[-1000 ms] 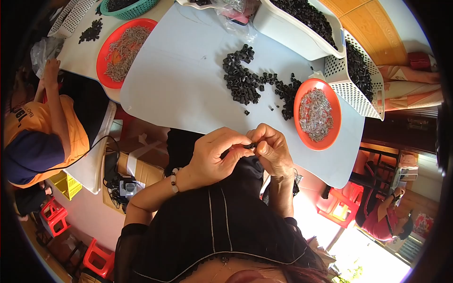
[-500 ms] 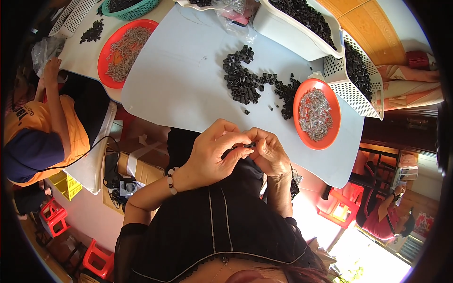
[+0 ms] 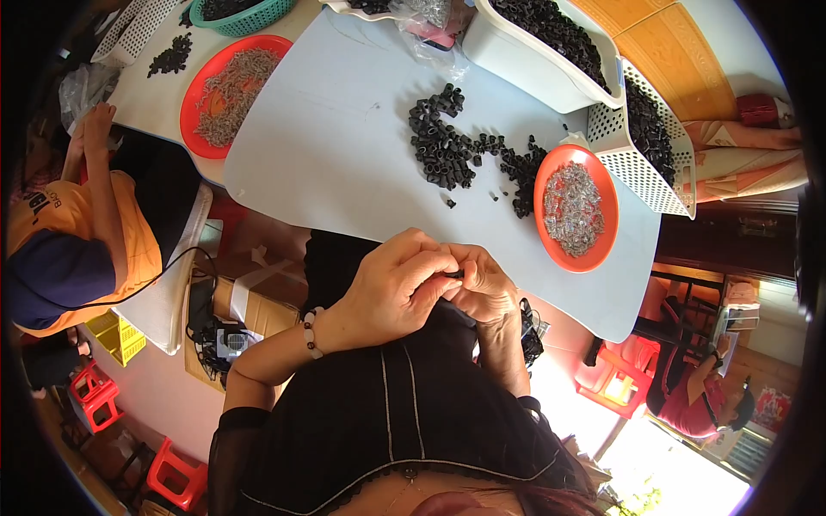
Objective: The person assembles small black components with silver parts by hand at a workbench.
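My left hand point(image 3: 391, 284) and my right hand point(image 3: 483, 284) meet in front of my body, just off the near table edge. Between their pinched fingertips is a small black plastic piece point(image 3: 455, 274), mostly covered by the fingers. Both hands grip it. Beyond them on the pale table point(image 3: 318, 146) lies a loose pile of small black ring-like pieces point(image 3: 440, 142), with a second cluster of small black pieces point(image 3: 520, 176) to its right. Right of that stands an orange-red plate point(image 3: 609, 215) of small clear pieces point(image 3: 572, 209).
A white tub point(image 3: 525, 73) and a perforated white basket point(image 3: 613, 138), both full of black pieces, stand at the back right. At left, another orange-red plate point(image 3: 188, 112) and a green basket point(image 3: 249, 24) sit on a neighbouring table. A person in orange point(image 3: 142, 232) sits there.
My fingers have closed tighter round the small black piece, and my right fingers have curled in toward the left. The things on the table stay as they were.
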### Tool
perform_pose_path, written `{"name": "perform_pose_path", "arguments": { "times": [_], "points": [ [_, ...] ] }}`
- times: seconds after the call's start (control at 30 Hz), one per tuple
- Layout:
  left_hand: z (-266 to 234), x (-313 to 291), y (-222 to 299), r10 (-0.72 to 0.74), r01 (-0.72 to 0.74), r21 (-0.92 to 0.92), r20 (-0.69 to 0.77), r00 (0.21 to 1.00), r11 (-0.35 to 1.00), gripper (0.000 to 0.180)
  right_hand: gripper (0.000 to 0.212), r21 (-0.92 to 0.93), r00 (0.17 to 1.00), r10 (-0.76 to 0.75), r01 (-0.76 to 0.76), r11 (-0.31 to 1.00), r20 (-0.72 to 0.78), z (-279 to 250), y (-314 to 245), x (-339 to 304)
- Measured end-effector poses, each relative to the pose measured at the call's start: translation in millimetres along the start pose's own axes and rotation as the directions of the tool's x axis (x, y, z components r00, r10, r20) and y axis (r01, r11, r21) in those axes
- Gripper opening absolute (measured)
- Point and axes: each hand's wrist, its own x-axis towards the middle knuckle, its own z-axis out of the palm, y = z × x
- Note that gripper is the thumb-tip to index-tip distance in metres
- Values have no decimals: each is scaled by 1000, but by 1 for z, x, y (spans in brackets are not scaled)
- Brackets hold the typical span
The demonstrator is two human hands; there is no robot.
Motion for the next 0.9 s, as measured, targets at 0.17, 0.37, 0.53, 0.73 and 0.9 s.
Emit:
{"name": "perform_pose_path", "arguments": {
  "times": [0.17,0.37,0.53,0.73,0.9],
  "points": [
    [-2,0,-1,-27,27,-19,-7,1000,999,16,64,27,1000,-1,0,1000,24,1,1,1],
    [0,1,-5,-73,70,-52,-74,995,996,18,64,10,993,-104,105,994,-62,12,-3,-1],
    [2,0,-12,-73,73,2,-41,997,997,17,63,-297,967,-153,89,951,-203,13,-10,-11],
    [4,2,-12,-98,97,-16,-68,993,995,17,24,-624,918,-273,38,781,-287,22,-19,-10],
    [15,8,-21,-102,100,-82,-27,994,992,20,15,-733,859,-412,64,677,-305,14,-30,-14]
  ]
}}
